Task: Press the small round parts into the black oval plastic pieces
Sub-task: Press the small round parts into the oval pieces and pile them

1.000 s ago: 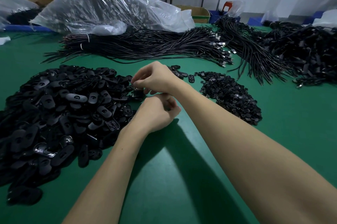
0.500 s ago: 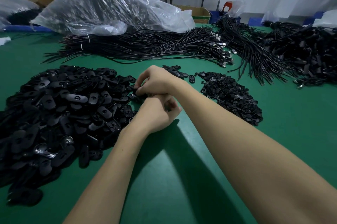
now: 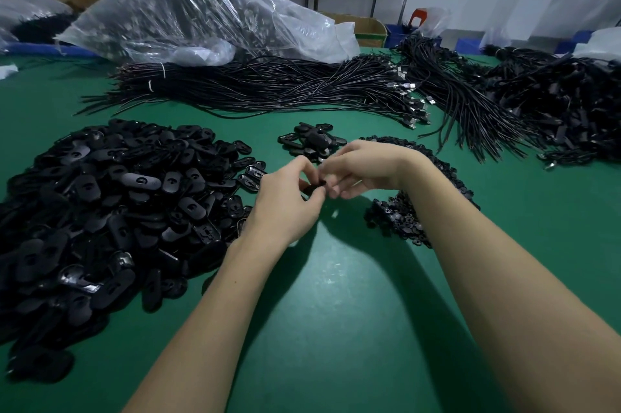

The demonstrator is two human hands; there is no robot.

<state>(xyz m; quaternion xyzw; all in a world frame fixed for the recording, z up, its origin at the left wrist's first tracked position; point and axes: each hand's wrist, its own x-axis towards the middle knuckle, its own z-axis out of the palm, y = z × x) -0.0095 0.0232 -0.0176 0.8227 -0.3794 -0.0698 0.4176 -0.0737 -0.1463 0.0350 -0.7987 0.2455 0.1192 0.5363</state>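
Seen from a head-worn camera, two bare forearms reach forward over a green table (image 3: pixel 336 295) and meet near its middle. The left hand (image 3: pixel 285 200) and the right hand (image 3: pixel 363 167) come together fingertip to fingertip, both pinching one small black oval plastic piece (image 3: pixel 316 186) held just above the table surface. The left thumb and forefinger curl around its near end, and the right fingers curl onto its far end; whether a small round part sits in it is hard to tell, since the fingers cover most of it. To the left lies a large heap of black oval plastic pieces (image 3: pixel 111 211), spread wide and reaching the table's near edge. To the right, partly hidden under the right forearm, sits a smaller pile of small round black parts (image 3: pixel 396 217). Just beyond the hands rests a little cluster of black oval pieces (image 3: pixel 311 140). Farther back lie long bundles of black cables (image 3: pixel 268 86) and a bulging clear plastic bag (image 3: pixel 201 12).
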